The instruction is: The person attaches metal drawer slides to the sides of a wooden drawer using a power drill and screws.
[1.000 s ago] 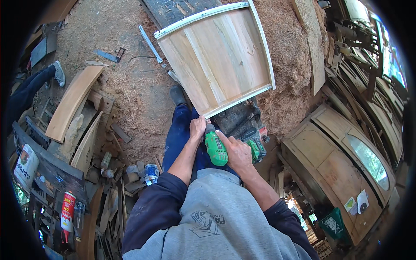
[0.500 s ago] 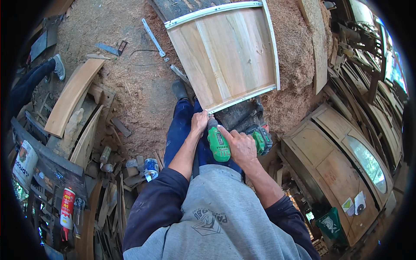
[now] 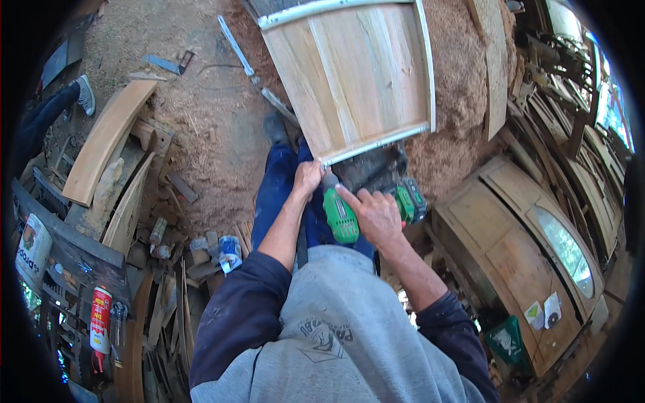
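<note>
My right hand (image 3: 377, 213) grips a green cordless drill (image 3: 341, 218), its index finger stretched along the body. The drill's nose points away from me, at the near left corner of a wooden drawer-like panel (image 3: 363, 80). A pale metal drawer slide (image 3: 383, 141) runs along the panel's near edge, and a second slide (image 3: 316, 12) lies along the far edge. My left hand (image 3: 308, 177) is closed at that near corner, right beside the drill's tip. Whatever its fingers pinch is too small to make out.
A loose metal slide (image 3: 235, 46) and a try square (image 3: 164, 64) lie on the sawdust-covered ground. Curved boards (image 3: 111, 141) stand at left, near a red and white glue bottle (image 3: 101, 319). Another person's shoe (image 3: 86, 95) shows at far left. A wooden cabinet (image 3: 497, 248) is at right.
The view has shifted slightly, so the panel and ground sit a little higher. The drill and both hands stay at the same corner, with the drill turned slightly.
</note>
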Tool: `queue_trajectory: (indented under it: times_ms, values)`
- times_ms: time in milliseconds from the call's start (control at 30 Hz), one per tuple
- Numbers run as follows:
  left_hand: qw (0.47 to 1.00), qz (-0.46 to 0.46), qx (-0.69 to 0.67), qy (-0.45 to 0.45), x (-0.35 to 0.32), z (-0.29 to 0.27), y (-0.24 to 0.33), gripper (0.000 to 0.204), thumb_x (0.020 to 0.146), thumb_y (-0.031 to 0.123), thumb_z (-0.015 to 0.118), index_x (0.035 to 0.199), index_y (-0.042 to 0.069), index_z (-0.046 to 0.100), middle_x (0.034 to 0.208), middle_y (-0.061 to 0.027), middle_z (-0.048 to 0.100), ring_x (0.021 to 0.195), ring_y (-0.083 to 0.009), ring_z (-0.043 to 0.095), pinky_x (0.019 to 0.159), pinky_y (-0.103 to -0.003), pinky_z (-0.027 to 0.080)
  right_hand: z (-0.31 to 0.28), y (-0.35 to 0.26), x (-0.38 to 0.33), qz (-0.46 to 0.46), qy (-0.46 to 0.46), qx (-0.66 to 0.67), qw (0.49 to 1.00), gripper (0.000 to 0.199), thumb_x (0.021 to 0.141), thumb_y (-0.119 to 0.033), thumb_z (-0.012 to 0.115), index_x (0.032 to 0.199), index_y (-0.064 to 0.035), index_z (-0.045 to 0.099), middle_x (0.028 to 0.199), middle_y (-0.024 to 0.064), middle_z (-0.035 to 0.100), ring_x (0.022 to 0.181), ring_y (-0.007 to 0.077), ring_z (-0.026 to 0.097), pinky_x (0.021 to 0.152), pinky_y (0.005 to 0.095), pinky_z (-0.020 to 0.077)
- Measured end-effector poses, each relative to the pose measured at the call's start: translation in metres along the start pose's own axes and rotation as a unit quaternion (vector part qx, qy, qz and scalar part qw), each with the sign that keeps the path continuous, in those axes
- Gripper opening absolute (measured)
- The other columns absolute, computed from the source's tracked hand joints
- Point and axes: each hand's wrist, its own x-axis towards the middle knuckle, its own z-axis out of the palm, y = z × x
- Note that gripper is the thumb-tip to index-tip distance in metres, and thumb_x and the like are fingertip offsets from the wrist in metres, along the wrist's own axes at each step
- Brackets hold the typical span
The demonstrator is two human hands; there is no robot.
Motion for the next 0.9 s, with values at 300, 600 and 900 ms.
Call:
queue_trajectory:
  times_ms: [300,600,900]
  values:
    - [0.998,0.026,0.052,-0.009,-0.003,-0.007,0.008,0.060,0.099,0.041,0.043,0.070,-0.005,0.068,0.069,-0.0206,0.068,0.065,-0.0327,0.066,0.072,-0.045,0.049,-0.003,0.010,0.006,0.008,-0.004,0.030,1.000,0.069,0.080,-0.012,0.068,0.145,-0.0283,0.052,0.085,0.0056,0.063,0.074,0.0263,0.070,0.065,0.0420,0.0563]
    - [1.000,-0.019,0.013,-0.005,-0.009,-0.009,0.018,0.053,0.100,0.037,0.045,0.076,-0.003,0.072,0.070,-0.0158,0.070,0.065,-0.0264,0.065,0.068,-0.041,0.049,-0.004,0.002,0.007,-0.022,0.013,-0.025,0.999,0.059,0.086,-0.017,0.065,0.143,-0.0318,0.054,0.085,0.0038,0.063,0.074,0.0227,0.069,0.065,0.0399,0.0532]
    - [0.999,-0.024,0.028,-0.010,-0.015,-0.009,0.033,0.051,0.100,0.036,0.046,0.068,0.000,0.063,0.082,-0.0168,0.071,0.073,-0.0253,0.067,0.065,-0.040,0.049,-0.016,0.000,0.014,-0.037,-0.020,-0.067,0.997,0.053,0.090,-0.019,0.061,0.140,-0.0337,0.056,0.088,0.0029,0.065,0.078,0.0222,0.069,0.071,0.0408,0.0521]
